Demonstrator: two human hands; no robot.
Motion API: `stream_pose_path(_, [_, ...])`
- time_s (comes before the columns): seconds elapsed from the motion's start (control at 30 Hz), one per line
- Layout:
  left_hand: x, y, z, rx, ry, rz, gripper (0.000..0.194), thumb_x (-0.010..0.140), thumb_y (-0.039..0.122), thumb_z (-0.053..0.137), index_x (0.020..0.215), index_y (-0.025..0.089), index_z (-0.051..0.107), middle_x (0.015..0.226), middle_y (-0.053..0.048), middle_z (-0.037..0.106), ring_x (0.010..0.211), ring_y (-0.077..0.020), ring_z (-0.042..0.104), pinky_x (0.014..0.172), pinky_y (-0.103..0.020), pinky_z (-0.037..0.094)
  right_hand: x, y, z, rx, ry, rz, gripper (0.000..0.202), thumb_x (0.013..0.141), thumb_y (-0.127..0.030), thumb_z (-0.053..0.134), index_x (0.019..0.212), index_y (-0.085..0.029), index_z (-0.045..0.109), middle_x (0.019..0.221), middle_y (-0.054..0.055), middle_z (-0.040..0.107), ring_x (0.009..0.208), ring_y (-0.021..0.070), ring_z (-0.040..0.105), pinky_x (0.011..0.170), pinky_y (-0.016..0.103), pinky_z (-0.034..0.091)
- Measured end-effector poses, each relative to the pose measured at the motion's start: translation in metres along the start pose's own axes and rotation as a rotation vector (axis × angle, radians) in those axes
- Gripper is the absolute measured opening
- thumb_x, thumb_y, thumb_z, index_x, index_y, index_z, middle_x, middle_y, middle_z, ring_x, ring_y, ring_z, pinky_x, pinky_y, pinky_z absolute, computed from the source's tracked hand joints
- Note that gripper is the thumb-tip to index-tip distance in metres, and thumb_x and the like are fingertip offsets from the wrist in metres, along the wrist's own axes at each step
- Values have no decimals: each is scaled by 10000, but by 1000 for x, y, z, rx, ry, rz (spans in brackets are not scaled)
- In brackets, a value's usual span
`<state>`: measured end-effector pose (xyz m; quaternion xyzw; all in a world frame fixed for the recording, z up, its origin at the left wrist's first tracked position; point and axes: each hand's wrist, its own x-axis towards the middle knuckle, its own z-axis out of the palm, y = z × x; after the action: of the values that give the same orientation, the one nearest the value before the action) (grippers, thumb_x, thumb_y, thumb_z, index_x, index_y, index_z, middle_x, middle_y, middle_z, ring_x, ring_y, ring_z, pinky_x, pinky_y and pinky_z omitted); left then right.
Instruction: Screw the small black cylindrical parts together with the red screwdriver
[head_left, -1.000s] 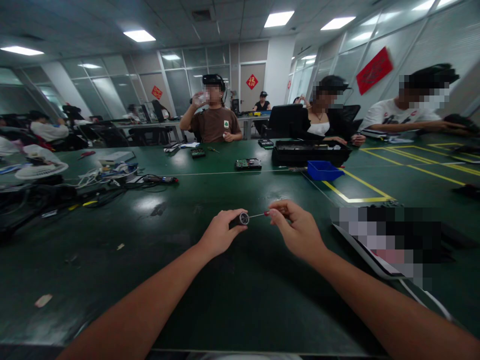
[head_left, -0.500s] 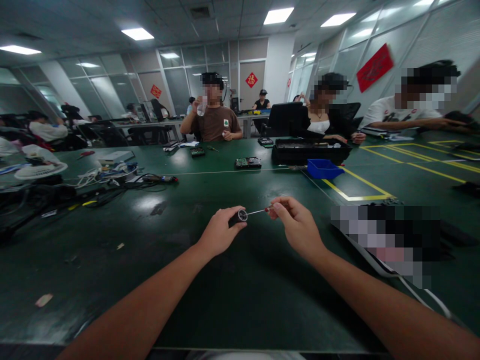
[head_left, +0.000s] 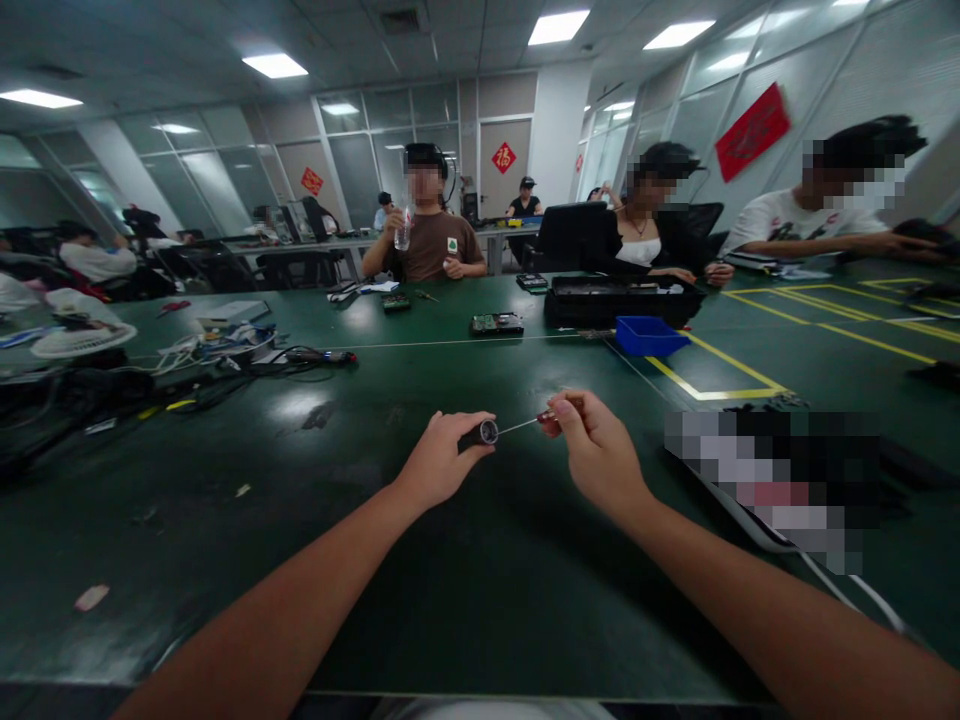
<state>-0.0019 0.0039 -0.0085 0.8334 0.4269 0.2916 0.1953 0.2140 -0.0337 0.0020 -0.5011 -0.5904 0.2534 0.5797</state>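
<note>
My left hand (head_left: 444, 455) is closed around a short dark cylinder (head_left: 474, 435) with a silvery ring at its open end, which faces right. Between the fingers of my right hand (head_left: 596, 445) is a screwdriver (head_left: 541, 417) with a red handle. Its thin metal shaft points left, with the tip at the ring of the cylinder; whether it touches cannot be made out. Both hands are above the green table (head_left: 480, 600). Fingers hide much of the cylinder's body and the screwdriver's handle.
Ahead lie a hard drive (head_left: 496, 324), a blue bin (head_left: 651, 337) and a black tray (head_left: 622, 303). Cables (head_left: 225, 350) and a white fan (head_left: 82, 335) are at left. A blurred-out object (head_left: 772, 480) with a white cable is at right. Several people sit across the table.
My right hand has drawn the screwdriver slightly right, and its tip sits less far into the cylinder's end. Across the table, a person has lowered a bottle from the mouth.
</note>
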Motion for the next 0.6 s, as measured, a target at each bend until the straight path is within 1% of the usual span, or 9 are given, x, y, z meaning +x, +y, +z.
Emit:
stream_pose_path(0.13, [0,0,1,-1,-6,-6,383,895,256,685,1272,281,622,1226,-39,681,1175,-244,593,1165,-576,257,-2,-3,-1,-40,-112,-31,231,960,-429,543,982,-215,627,842,47,702,776,197,671,716,350,530])
stream_pose_path(0.2, [0,0,2,-1,-12,-13,377,892,250,689,1262,285,629,1227,-38,680,1181,-246,591,1163,-576,258,-1,-2,-2,-24,-140,-27,228,955,-427,554,968,-213,629,829,43,702,764,192,673,710,344,535])
stream_pose_path(0.33, [0,1,2,-17,2,-22,387,889,240,694,1266,290,625,1247,-34,675,1200,-244,583,1172,-574,238,-1,0,-2,-40,-101,-36,223,964,-416,542,984,-212,628,846,44,711,786,194,685,733,348,543])
stream_pose_path(0.47, [0,-1,2,-13,13,-15,387,882,234,703,1258,293,631,1251,-29,674,1200,-244,583,1166,-575,245,-4,-1,-1,-64,-128,-66,195,974,-390,528,984,-218,620,849,43,715,795,198,696,735,349,543])
stream_pose_path(0.6, [1,-1,1,-5,24,-7,392,866,220,721,1245,275,642,1246,-39,681,1184,-251,589,1155,-563,275,-6,-3,-1,-150,-109,-126,165,983,-365,519,1012,-228,607,877,46,722,829,206,703,756,358,532])
